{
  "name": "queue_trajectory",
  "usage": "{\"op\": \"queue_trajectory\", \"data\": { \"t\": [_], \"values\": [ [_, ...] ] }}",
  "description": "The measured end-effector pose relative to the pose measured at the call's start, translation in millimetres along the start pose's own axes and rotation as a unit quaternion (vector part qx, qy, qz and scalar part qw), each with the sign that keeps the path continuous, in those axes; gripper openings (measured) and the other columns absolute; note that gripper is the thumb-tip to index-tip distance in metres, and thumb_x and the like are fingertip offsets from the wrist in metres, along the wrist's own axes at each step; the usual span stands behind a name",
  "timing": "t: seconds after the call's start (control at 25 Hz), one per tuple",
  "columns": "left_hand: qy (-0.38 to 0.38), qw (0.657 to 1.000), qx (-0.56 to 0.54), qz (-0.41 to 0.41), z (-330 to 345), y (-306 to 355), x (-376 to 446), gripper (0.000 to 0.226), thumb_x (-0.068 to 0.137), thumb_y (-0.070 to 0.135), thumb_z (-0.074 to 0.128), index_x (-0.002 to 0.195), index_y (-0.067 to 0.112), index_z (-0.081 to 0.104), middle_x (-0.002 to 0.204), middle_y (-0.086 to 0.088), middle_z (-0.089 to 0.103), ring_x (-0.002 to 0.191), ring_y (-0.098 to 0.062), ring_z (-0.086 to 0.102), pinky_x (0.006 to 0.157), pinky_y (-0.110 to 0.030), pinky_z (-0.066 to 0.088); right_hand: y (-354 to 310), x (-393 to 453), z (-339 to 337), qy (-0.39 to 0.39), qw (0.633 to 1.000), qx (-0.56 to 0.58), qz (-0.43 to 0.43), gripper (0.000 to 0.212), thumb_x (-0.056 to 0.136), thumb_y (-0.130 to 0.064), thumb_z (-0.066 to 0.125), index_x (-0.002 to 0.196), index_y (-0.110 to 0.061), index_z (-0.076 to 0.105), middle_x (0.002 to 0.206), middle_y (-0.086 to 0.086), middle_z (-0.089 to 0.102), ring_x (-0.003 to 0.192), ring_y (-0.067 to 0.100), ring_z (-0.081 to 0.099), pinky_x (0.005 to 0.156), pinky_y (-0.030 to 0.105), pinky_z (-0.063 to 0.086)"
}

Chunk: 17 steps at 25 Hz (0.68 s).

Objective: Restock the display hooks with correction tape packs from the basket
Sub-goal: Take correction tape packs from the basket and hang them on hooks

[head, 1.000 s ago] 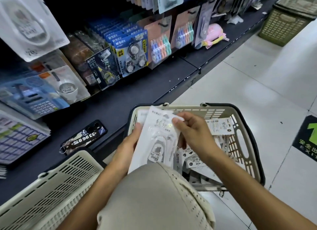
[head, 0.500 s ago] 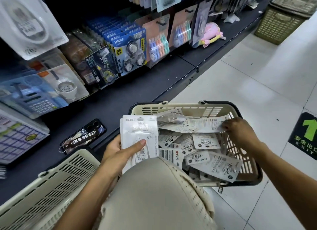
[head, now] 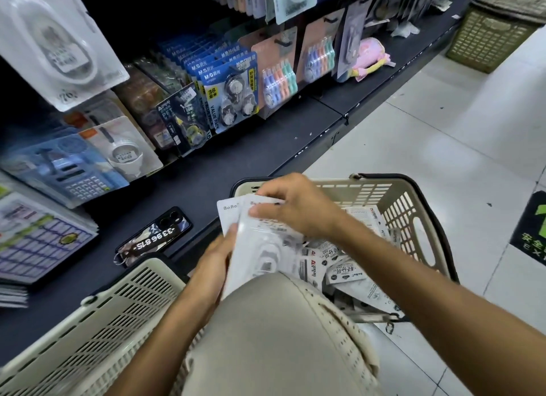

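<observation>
Two hands meet over the basket [head: 413, 206] in our head view. Our left hand [head: 214, 258] grips a small stack of correction tape packs [head: 260, 248] from below, thumb across the front card, fingers curled behind. Our right hand [head: 298, 208] comes in from above and pinches the top edge of the same stack. The packs are white cards with a clear blister over a rounded tape dispenser, and "BoRo"-like lettering shows at the upper corner; the stack is a little blurred. It is held upright just above the basket's near left corner, over our knee [head: 274, 330]. More loose packs [head: 345, 268] lie jumbled flat inside the beige basket, which stands on the tiled floor [head: 443, 135]. A phone [head: 153, 236] with a numbered key tag lies on the dark shelf [head: 236, 159]. Blue M&G value packs [head: 230, 91] hang on the display hooks above it. A second beige basket [head: 88, 321] sits at our left.
</observation>
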<state>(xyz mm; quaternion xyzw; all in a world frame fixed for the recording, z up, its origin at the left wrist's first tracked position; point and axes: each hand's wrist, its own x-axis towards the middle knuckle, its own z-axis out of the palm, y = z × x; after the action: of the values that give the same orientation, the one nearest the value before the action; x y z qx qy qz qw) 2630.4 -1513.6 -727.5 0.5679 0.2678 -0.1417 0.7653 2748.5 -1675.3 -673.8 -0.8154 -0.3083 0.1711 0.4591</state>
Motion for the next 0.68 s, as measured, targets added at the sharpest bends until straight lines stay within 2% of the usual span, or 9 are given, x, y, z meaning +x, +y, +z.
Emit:
{"op": "queue_trajectory", "data": {
  "t": [0.08,0.2,0.28,0.32,0.36,0.44,0.48,0.6,0.68],
  "values": [
    [-0.011,0.999,-0.005,-0.037,-7,-7,-2,0.053,0.077,0.071,0.073,0.114,0.033,0.074,0.108,0.007,0.08,0.097,-0.011,0.076,0.082,-0.029,0.059,2,3,29,0.05,0.998,0.008,0.024,0.018,0.083,-0.02,0.081,0.077,-0.005,0.072,0.073,0.005,0.07,0.064,0.016,0.061,0.065,0.034,0.049],
    [-0.021,0.999,0.029,-0.037,-10,-17,-6,0.043,0.054,0.033,0.097,0.094,0.033,0.081,0.089,0.005,0.082,0.076,-0.013,0.079,0.054,-0.021,0.058,27,-7,28,0.137,0.962,0.213,0.103,0.01,0.09,-0.019,0.072,0.08,-0.02,0.07,0.075,-0.009,0.069,0.07,0.009,0.063,0.058,0.025,0.052],
    [-0.012,0.999,0.017,-0.036,-12,-17,-8,0.051,0.048,0.026,0.098,0.096,0.032,0.081,0.093,-0.002,0.082,0.079,-0.02,0.08,0.055,-0.024,0.059,67,-30,7,0.192,0.934,0.229,0.196,0.016,0.095,-0.013,0.061,0.093,-0.027,0.068,0.094,-0.007,0.072,0.09,0.017,0.068,0.064,0.022,0.054],
    [0.005,1.0,-0.002,-0.027,-13,-16,-9,0.057,0.047,0.027,0.097,0.101,0.027,0.079,0.092,-0.002,0.082,0.079,-0.02,0.08,0.054,-0.024,0.059,94,-46,-7,0.151,0.957,0.097,0.228,0.026,0.094,-0.008,0.059,0.11,-0.029,0.065,0.117,-0.003,0.068,0.111,0.024,0.064,0.08,0.029,0.056],
    [0.031,0.999,-0.017,-0.021,-13,-13,-11,0.057,0.048,0.026,0.095,0.102,0.025,0.076,0.088,0.001,0.082,0.074,-0.017,0.079,0.05,-0.023,0.057,120,-65,-17,0.038,0.956,-0.095,0.274,0.043,0.092,-0.008,0.06,0.13,-0.029,0.056,0.141,-0.001,0.055,0.131,0.029,0.052,0.1,0.04,0.052],
    [0.064,0.997,-0.049,-0.015,-15,-11,-10,0.039,0.068,0.02,0.088,0.103,0.024,0.07,0.077,0.005,0.081,0.063,-0.011,0.077,0.042,-0.02,0.053,163,-111,-28,-0.128,0.867,-0.369,0.308,0.07,0.093,-0.012,0.061,0.153,-0.033,0.033,0.162,-0.005,0.028,0.144,0.03,0.038,0.112,0.051,0.041],
    [0.065,0.996,-0.067,-0.015,-15,-9,-10,0.03,0.078,0.013,0.081,0.104,0.022,0.069,0.075,0.005,0.08,0.06,-0.011,0.076,0.04,-0.02,0.052,176,-129,-30,-0.126,0.851,-0.412,0.301,0.066,0.094,-0.012,0.06,0.152,-0.034,0.035,0.161,-0.005,0.033,0.136,0.026,0.048,0.106,0.046,0.05],
    [0.075,0.994,-0.082,-0.006,-13,-5,-9,0.025,0.086,0.006,0.075,0.107,0.017,0.067,0.073,0.006,0.08,0.058,-0.007,0.075,0.04,-0.019,0.052,176,-141,-38,0.101,0.889,-0.387,0.223,0.025,0.1,-0.015,0.056,0.122,-0.022,0.068,0.115,0.006,0.073,0.086,0.026,0.071,0.068,0.039,0.059],
    [0.098,0.992,-0.081,0.009,-14,-3,-10,0.026,0.084,0.006,0.077,0.104,0.019,0.066,0.072,0.007,0.079,0.058,-0.007,0.075,0.041,-0.019,0.052,158,-129,-51,0.246,0.902,-0.331,0.128,0.014,0.098,-0.013,0.062,0.107,-0.015,0.072,0.091,0.005,0.072,0.078,0.033,0.067,0.061,0.033,0.048]
  ]
}}
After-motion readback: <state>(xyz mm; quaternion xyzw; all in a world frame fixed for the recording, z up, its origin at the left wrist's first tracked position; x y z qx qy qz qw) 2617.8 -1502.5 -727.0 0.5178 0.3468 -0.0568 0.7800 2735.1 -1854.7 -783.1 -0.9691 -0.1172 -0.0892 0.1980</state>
